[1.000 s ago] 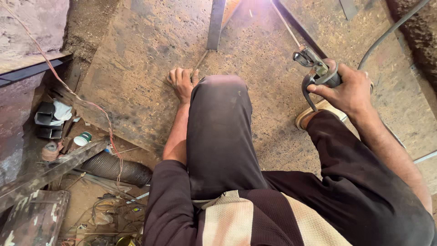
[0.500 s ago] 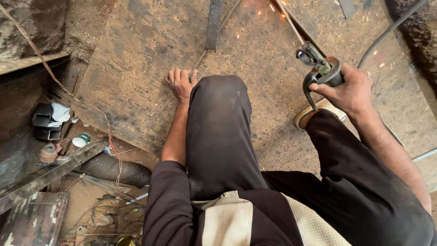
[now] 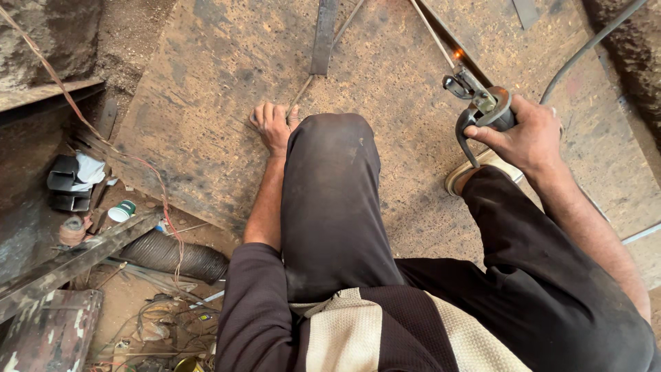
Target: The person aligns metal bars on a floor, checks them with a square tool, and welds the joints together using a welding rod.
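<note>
A dark-trousered knee hides part of the left hand (image 3: 273, 127), which lies open, fingers spread flat on the rusty, scuffed steel sheet (image 3: 206, 89). Well apart, the right hand (image 3: 527, 136) grips a metal torch (image 3: 480, 105); its thin rod slants up-left, away from the hand, with an orange glow beside it.

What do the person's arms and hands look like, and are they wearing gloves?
No gloves: both the left hand and the right hand are bare. No rings, watch or bracelets show. The sleeves are dark brownish and pushed up, so both forearms are uncovered. The same top has a cream panel on the chest. The hands look dusty from the work.
</note>
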